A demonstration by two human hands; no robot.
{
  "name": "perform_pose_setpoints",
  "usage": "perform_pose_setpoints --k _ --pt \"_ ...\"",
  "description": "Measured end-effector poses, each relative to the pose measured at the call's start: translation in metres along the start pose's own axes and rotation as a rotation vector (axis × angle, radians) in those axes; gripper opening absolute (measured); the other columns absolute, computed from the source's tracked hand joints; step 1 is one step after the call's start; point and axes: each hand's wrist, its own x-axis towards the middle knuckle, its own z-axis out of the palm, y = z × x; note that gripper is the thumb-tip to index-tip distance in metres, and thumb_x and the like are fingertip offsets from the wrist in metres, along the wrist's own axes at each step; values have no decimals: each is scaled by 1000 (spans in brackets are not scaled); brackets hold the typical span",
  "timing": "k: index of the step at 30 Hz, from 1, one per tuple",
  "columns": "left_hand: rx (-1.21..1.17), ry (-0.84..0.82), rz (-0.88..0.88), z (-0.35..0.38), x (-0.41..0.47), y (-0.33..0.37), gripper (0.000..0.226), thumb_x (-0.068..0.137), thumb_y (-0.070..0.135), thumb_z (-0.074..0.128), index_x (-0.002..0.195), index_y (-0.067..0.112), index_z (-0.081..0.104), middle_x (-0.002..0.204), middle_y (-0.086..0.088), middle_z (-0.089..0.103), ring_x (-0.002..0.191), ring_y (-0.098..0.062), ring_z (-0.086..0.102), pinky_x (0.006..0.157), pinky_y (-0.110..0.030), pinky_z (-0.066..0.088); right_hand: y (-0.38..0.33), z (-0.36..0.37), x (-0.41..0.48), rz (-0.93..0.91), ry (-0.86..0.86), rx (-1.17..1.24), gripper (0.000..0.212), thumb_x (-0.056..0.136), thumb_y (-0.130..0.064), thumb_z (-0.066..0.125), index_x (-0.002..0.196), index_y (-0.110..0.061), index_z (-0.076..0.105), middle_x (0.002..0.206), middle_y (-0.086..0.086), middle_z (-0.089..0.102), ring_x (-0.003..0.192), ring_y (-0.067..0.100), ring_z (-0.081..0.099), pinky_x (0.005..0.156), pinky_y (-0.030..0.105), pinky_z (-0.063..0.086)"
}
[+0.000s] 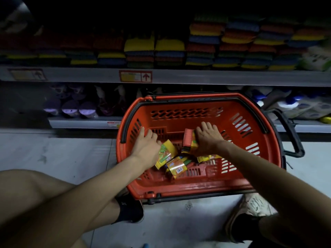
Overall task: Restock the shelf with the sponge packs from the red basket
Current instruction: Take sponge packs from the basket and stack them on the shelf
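The red basket (200, 189) stands on the floor in front of the shelf. Several sponge packs with yellow labels lie in its bottom. My left hand (146, 147) reaches in at the left with its fingers stretched toward the basket wall. Its thumb side touches a tilted sponge pack (165, 154). My right hand (208, 138) holds an upright orange sponge pack (188, 138) against its thumb side. The thumb itself is hidden behind the pack. On the upper shelf (179, 76), stacks of coloured sponge packs (169, 51) fill the row.
The basket's black handle (290, 133) sticks out to the right. The lower shelf holds purple items (71, 108) on the left and white and blue packs (295, 106) on the right. My bent legs and both shoes (254, 212) flank the basket on the pale floor.
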Motion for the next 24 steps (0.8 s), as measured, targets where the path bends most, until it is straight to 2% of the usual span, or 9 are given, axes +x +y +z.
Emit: perform_pose_setpoints --k 4,8,10,14,17,21,24 --pt "-17 18 64 -8 11 14 46 98 40 50 136 14 55 138 -14 53 131 -36 44 114 -54 29 36 -42 -36 3 -102 98 106 67 -67 81 145 -13 35 134 8 46 124 29 50 105 45 43" --pt "-54 39 117 -18 27 36 55 98 47 49 144 17 46 139 -13 52 127 -34 48 105 -49 35 51 -75 -81 -26 -105 -15 114 73 -83 63 153 -11 24 139 14 51 125 32 55 104 45 47" --pt "-67 21 136 -19 35 49 58 98 51 49 146 18 45 140 -12 52 127 -33 49 103 -47 36 54 -82 -99 -39 -143 -24 113 76 -84 59 155 -12 23 138 15 53 124 33 56 101 43 49" --pt "-128 -68 164 -15 48 80 58 94 51 54 143 21 46 137 -10 55 126 -32 52 103 -45 37 65 -79 -118 -10 -216 76 116 72 -87 58 155 -14 24 136 15 54 119 33 58 100 42 51" --pt "-145 -156 172 -12 56 98 57 91 46 62 140 22 46 136 -8 56 125 -30 55 100 -42 42 64 -68 -119 -5 -212 8 113 73 -86 60 153 -15 25 138 14 52 121 33 57 100 44 50" --pt "-79 -236 211 -3 63 113 66 92 31 66 150 23 36 143 -12 49 129 -30 49 91 -40 47 62 -56 -113 -39 -177 -37 122 74 -88 56 162 -22 1 147 16 46 128 34 54 103 46 49" --pt "-69 -254 221 4 68 118 80 91 34 67 157 22 22 153 -16 39 130 -33 52 77 -36 46 70 -47 -110 -23 -156 -41 120 76 -87 54 161 -22 0 147 17 46 127 35 55 103 47 49"
